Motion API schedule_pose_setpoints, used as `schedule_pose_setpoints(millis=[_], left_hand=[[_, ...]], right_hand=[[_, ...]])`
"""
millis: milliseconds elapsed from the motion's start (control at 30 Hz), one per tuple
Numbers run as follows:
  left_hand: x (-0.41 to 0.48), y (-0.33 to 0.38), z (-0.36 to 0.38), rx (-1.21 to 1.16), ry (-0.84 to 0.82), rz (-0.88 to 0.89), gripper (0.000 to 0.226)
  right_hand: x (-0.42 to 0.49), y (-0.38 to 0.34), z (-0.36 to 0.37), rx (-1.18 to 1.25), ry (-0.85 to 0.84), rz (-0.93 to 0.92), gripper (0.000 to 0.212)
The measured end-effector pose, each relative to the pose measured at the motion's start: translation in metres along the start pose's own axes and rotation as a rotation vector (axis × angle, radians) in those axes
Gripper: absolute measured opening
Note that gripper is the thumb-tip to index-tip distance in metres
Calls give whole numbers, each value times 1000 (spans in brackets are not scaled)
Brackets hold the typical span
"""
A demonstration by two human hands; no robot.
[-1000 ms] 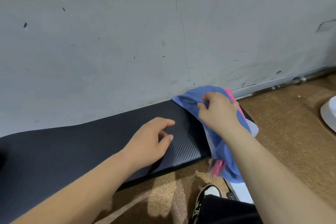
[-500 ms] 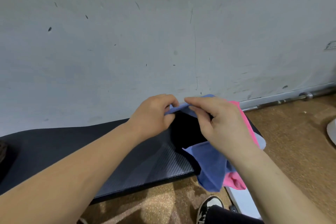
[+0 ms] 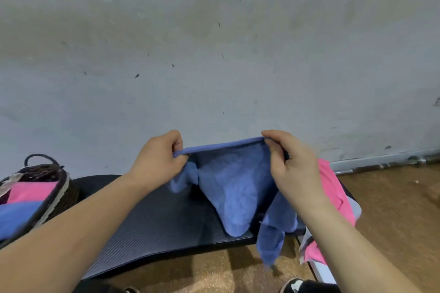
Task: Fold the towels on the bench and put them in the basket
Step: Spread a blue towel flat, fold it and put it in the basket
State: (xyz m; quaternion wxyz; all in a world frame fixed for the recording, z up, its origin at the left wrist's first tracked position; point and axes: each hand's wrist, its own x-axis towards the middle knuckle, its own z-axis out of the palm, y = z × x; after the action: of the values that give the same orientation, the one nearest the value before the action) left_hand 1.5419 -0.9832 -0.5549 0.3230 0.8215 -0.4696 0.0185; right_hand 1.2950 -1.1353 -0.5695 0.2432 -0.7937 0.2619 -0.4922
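Head view. The left grip (image 3: pixel 157 162) and right grip (image 3: pixel 290 164) each pinch a top corner of the blue towel (image 3: pixel 235 188), clamped thumb against curled fingers. They hold its upper edge taut above the black tabletop (image 3: pixel 154 226). The cloth sags down to the tabletop, with one tail hanging over the front edge. A pink towel (image 3: pixel 333 192) lies at the right end. The wicker basket (image 3: pixel 59 188) stands at the left end.
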Motion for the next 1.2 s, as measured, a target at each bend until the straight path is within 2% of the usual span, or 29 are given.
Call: schedule_pose_setpoints(millis=[133,267,467,767,900,1000,1133,1200], left_hand=[[-37,-17,-47,-89,10,-19,21],[-66,-24,-87,-123,24,-11,32],[-84,-39,-116,-257,-50,-25,8],[-69,-123,-66,-9,-165,-169,14],[-49,-170,-47,148,-213,-233,27],[-30,-207,-30,242,-301,-226,21],[-10,-261,-5,359,-522,-264,17],[-4,-283,6,400,-535,-283,15]], right_hand=[[-4,-23,-1,24,-1,37,18],[-9,-43,-9,24,-19,60,12],[11,-53,-26,-132,1,47,13],[-1,1,77,-355,-344,134,19],[1,29,125,-420,-477,184,21],[8,48,165,-460,-575,205,21],[13,73,215,-479,-678,211,22],[13,87,237,-491,-731,221,21]])
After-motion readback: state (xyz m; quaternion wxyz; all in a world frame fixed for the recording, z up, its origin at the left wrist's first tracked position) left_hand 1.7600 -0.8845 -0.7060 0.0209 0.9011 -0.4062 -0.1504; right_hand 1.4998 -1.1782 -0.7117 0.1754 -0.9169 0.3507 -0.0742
